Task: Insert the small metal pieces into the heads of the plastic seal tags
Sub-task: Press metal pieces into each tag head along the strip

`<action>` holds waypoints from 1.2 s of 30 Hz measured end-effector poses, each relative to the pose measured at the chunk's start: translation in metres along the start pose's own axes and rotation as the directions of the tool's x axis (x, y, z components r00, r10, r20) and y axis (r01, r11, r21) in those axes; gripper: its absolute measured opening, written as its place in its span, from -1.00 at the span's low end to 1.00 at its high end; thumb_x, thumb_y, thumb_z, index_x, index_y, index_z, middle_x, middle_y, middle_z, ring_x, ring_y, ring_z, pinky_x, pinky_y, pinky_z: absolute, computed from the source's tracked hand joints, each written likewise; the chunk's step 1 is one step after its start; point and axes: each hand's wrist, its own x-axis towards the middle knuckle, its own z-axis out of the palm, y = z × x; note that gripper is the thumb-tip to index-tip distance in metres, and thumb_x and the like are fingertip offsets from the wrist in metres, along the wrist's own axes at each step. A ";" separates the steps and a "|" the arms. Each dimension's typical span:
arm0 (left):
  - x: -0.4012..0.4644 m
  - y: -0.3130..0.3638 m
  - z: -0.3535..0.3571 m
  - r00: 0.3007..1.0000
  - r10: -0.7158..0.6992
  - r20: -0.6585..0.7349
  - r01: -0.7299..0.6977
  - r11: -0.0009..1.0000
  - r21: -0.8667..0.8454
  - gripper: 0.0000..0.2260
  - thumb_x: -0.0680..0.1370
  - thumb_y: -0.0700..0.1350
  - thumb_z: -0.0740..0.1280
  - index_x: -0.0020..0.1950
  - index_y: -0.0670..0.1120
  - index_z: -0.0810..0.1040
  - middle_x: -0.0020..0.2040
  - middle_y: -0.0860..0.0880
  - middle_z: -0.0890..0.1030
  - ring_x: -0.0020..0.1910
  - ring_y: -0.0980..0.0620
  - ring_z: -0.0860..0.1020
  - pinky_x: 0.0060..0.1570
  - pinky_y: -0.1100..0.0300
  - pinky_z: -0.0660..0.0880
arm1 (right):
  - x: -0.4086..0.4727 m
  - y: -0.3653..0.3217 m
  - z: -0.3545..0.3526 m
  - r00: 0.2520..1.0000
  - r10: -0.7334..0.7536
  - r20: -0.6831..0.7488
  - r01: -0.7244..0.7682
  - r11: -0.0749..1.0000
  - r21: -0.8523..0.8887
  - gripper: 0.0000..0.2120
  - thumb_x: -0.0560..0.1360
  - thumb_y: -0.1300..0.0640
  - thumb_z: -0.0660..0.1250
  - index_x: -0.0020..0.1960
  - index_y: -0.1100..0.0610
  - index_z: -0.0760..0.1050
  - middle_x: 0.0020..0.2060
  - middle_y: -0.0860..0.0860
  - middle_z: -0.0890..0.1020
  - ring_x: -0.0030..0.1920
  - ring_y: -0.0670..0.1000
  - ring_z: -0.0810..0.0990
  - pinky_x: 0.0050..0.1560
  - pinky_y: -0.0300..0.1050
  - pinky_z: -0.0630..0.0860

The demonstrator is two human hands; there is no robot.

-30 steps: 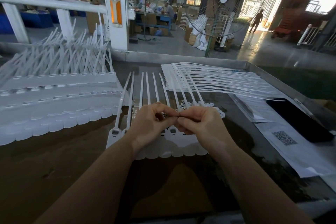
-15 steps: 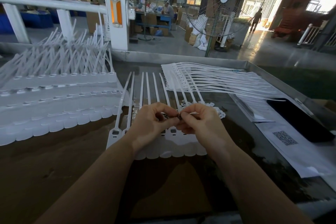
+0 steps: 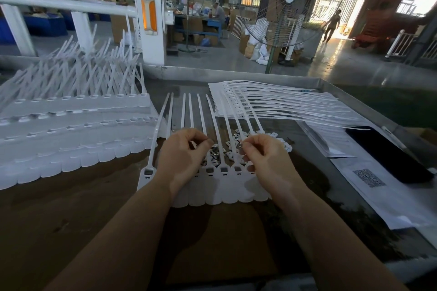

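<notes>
Left hand (image 3: 182, 153): fingers curled, thumb and forefinger pressed together — what they pinch, I cannot tell.
Right hand (image 3: 262, 158): pinching a small shiny metal piece (image 3: 240, 146).
Row of white plastic seal tags (image 3: 222, 179): mid-worktop, heads under both hands.
Loose metal pieces (image 3: 214, 150): scattered between the hands.

I have a single wide-angle view, from a camera worn on the person's head. It looks forward and down at the worktable (image 3: 71, 220), close enough that both forearms enter from the bottom edge. Beyond the table's far rim, the view reaches across a workshop floor to a standing fan (image 3: 290, 0). Straight lines bow near the edges.
</notes>
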 end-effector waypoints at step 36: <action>0.005 -0.004 -0.001 0.997 -0.077 0.024 0.072 0.983 0.168 -0.84 0.56 0.00 0.25 0.00 -0.01 0.59 -0.12 0.10 0.52 -0.05 0.04 0.50 0.15 -0.12 0.40 | 0.018 -0.009 0.035 0.986 -0.156 0.059 0.158 0.986 -0.047 -0.83 0.54 0.18 0.28 0.04 0.14 0.61 -0.06 0.02 0.66 -0.02 -0.08 0.59 0.06 -0.21 0.52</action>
